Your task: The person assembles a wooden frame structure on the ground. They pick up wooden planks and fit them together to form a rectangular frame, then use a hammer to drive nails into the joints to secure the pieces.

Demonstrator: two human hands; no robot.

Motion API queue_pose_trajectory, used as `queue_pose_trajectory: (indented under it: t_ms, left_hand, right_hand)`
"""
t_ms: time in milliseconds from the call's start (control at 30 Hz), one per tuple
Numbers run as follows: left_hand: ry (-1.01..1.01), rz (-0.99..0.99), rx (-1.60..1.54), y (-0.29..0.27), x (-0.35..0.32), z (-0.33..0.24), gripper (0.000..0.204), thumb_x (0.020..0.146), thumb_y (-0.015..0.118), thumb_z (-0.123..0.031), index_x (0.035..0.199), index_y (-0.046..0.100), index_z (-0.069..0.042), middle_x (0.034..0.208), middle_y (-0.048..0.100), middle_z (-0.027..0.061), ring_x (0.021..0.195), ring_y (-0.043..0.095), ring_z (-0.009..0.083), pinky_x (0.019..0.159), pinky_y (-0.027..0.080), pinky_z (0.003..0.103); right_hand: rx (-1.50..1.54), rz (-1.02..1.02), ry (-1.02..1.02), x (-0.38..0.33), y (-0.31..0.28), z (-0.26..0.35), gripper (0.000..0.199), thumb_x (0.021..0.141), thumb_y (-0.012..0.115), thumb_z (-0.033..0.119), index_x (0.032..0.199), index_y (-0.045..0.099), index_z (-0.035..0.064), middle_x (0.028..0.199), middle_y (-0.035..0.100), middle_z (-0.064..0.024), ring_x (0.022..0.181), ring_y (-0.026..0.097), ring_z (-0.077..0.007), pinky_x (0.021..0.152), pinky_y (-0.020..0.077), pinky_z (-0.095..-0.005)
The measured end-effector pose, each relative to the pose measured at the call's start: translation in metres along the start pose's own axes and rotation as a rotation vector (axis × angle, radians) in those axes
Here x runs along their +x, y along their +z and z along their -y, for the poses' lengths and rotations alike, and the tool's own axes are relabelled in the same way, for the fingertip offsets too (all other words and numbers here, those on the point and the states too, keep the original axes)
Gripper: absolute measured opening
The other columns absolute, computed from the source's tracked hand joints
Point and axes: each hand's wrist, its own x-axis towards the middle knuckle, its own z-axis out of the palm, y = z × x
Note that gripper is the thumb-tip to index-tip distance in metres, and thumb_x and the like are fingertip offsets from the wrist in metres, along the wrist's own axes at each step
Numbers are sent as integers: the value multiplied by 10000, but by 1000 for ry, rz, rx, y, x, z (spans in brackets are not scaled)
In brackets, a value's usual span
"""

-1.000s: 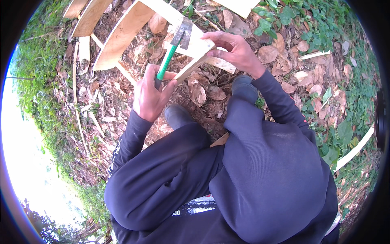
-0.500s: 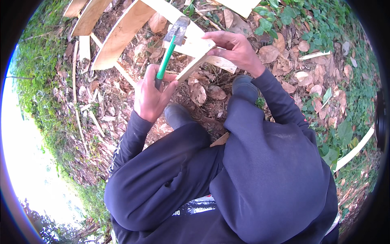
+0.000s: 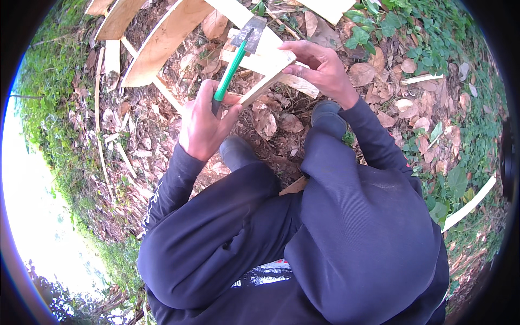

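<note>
A tool with a green shaft [image 3: 232,71], a dark grip and a broad grey metal head is held in my left hand [image 3: 207,120], its head pointing up and away from me. The same hand's fingers also hold the near end of a short wooden slat [image 3: 264,86]. My right hand [image 3: 324,69] grips the slat's far end between thumb and fingers, where it meets a pale wooden board [image 3: 273,49]. The tool's head lies over pale wood; whether it touches is unclear. Another short piece of wood [image 3: 299,84] sits just beneath the right hand.
Curved wooden boards [image 3: 165,40] joined to a thin strip [image 3: 169,95] stand at the upper left. My boots [image 3: 329,118] rest on leaf-covered ground. A pale wood strip [image 3: 470,205] lies at the right, and green plants [image 3: 387,24] grow at the upper right.
Both hands, the slat and the tool have shifted slightly to the right in the picture. The tool's head sits a little higher. Both grips look the same.
</note>
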Motion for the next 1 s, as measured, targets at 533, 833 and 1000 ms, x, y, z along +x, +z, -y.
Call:
queue_pose_trajectory:
  t_ms: [533,833,1000]
  left_hand:
    - [65,47,41,-2,1,3,309,813,696,-62,1035,483,-30,848,714,154,758,702,345,646,556,389]
    - [36,-5,9,3,-3,4,288,782,764,-111,972,559,-38,788,694,44,534,532,154,557,458,299]
    - [45,6,17,0,0,3,291,776,764,-112,968,558,-38,798,705,50,534,532,147,559,457,295]
  right_hand:
    - [-24,-41,29,-4,6,2,424,866,714,30,1269,585,-1,1186,626,-77,1094,600,-138,994,481,-298]
    - [87,-52,0,-7,15,0,439,872,702,15,1283,551,-1,1182,607,-70,1109,572,-128,985,468,-276]
    - [107,-77,0,-7,16,-3,482,871,704,17,1318,525,15,1191,607,-74,1113,573,-126,986,466,-271]
